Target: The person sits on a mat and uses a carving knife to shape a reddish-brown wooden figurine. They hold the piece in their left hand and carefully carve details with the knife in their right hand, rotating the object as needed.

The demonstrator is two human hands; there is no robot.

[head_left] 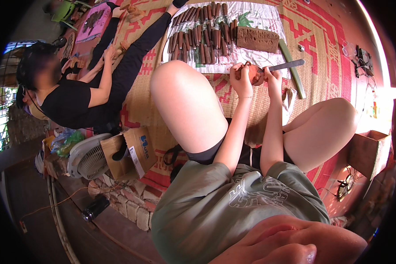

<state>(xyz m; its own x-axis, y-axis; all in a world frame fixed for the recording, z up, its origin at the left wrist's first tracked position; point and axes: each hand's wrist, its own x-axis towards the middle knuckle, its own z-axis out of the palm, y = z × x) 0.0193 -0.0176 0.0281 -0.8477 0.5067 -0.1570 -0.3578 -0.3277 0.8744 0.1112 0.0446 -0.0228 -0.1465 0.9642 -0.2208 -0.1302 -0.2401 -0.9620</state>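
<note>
At near edge of white cloth [265, 16], left hand [241, 82] clasping reddish-brown wooden piece [254, 75], right hand [273, 82] gripping flat-bladed tool [288, 64], brown block [257, 39] beyond.

Worn are a grey-green T-shirt [207, 209] with pale lettering [255, 196], dark shorts [210, 154] and, seemingly, a thin bracelet [247, 97].

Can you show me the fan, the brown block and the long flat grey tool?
Fan [89, 163]: head view, its grille.
Brown block [257, 39]: head view, patterned surface.
Long flat grey tool [287, 65]: head view, bare length.
</note>
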